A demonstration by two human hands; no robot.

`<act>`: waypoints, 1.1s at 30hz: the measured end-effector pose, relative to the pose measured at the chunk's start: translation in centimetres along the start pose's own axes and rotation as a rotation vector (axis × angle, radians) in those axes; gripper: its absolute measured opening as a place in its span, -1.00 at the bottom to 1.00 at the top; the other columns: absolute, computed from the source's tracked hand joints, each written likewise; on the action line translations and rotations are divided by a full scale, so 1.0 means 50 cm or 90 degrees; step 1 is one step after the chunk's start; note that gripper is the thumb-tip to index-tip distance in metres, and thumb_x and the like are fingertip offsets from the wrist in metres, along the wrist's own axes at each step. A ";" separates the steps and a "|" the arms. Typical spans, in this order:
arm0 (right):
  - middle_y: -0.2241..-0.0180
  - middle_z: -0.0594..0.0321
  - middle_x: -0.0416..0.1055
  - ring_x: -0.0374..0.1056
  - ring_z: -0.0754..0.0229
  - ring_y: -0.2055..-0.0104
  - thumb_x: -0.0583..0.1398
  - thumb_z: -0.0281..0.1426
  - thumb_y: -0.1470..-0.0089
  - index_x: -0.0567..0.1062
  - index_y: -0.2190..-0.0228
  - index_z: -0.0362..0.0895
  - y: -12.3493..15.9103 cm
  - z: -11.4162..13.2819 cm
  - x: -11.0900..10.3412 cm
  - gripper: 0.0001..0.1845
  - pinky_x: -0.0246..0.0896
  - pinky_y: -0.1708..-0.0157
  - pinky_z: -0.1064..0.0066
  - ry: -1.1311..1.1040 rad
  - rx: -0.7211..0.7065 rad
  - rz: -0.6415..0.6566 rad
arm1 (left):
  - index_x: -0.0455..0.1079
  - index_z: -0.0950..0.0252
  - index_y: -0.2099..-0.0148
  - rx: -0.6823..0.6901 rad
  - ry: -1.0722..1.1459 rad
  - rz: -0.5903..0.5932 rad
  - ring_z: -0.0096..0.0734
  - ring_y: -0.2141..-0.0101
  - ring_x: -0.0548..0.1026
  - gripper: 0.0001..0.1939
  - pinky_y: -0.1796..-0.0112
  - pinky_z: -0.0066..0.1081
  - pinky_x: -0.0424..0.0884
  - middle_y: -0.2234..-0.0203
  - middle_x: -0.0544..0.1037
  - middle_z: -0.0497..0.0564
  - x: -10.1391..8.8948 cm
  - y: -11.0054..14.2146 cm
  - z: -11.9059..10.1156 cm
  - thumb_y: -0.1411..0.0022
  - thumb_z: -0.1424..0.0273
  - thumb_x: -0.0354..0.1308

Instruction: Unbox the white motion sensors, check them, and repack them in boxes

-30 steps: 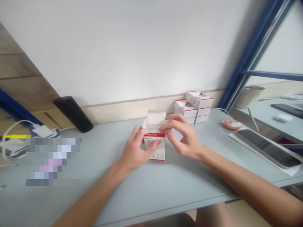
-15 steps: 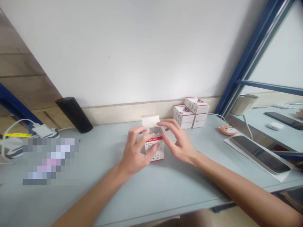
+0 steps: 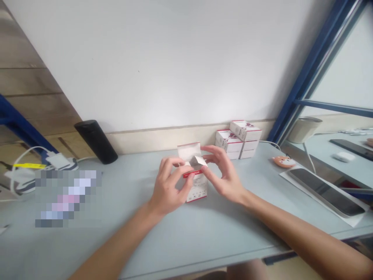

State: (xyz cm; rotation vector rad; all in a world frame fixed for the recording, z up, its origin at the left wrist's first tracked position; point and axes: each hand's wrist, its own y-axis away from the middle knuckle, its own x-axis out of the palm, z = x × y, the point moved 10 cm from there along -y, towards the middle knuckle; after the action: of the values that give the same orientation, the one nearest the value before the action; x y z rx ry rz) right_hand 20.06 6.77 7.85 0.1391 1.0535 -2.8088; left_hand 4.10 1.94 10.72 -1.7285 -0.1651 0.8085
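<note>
Poking up since the last look, a small inner flap is now sticking out of the top of a small white box.

A big white wall is rising behind a long, pale blue table. A blue metal frame is running up on the right. Past it, another table is showing, with a dark phone and a little white case lying on it. A pale cup is sitting near that frame.

On the near table, a flat dark phone is lying on a white sheet on the right. A black tube is lying by the wall on the left, near a white cable. A blurry patch is hiding whatever is lying on the table there. A stack of white boxes with red edges is standing against the wall, just behind the hands. A tiny orange fox face is sitting near the flat phone.

The small white box is standing near the middle of the table, with its top flap open. The left hand is curling around the box and holding it, and its fingers are covering part of the red band. The right hand is half open, and its fingertips are reaching the small flap. I cannot tell if they are pinching it.
</note>
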 end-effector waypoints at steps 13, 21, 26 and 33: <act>0.11 0.20 0.31 0.34 0.08 0.04 0.25 -0.30 -0.32 0.46 0.19 0.01 -0.014 0.013 0.003 -0.94 0.36 -0.05 0.11 -0.022 0.003 0.085 | 0.30 0.11 -0.28 -0.049 0.104 0.100 -0.20 -0.12 0.51 -0.57 -0.09 -0.14 0.52 -0.16 0.46 0.16 0.035 0.012 0.017 -0.44 0.52 0.10; 0.10 0.14 0.36 0.35 0.08 0.01 0.16 -0.33 -0.40 0.47 0.15 0.00 -0.010 0.037 0.009 -0.93 0.39 -0.01 0.15 0.099 -0.090 0.070 | 0.39 0.15 -0.22 -0.098 0.182 0.116 -0.26 -0.08 0.55 -0.69 -0.08 -0.23 0.53 -0.08 0.53 0.11 0.037 0.012 0.037 -0.50 0.42 0.06; 0.19 0.18 0.45 0.39 0.11 0.10 0.18 -0.34 -0.39 0.49 0.17 -0.01 -0.013 0.048 -0.001 -0.94 0.40 0.10 0.20 0.125 -0.109 0.027 | 0.38 0.14 -0.21 -0.121 0.200 0.094 -0.29 -0.04 0.57 -0.72 -0.05 -0.25 0.54 -0.04 0.58 0.08 0.033 0.010 0.046 -0.51 0.41 0.08; 0.04 0.10 0.38 0.42 0.06 0.01 0.22 -0.36 -0.35 0.44 0.14 -0.01 -0.007 0.059 0.010 -0.95 0.43 -0.01 0.07 0.184 -0.210 0.132 | 0.35 0.09 -0.22 -0.045 0.220 0.151 -0.26 -0.03 0.60 -0.73 0.01 -0.23 0.58 -0.10 0.55 0.12 0.051 0.019 0.065 -0.55 0.28 0.01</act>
State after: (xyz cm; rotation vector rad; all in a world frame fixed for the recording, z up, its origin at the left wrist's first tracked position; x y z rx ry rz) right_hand 19.41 5.04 10.22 0.5930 1.4523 -2.4386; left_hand 3.82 5.52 8.46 -1.9505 0.2522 0.6661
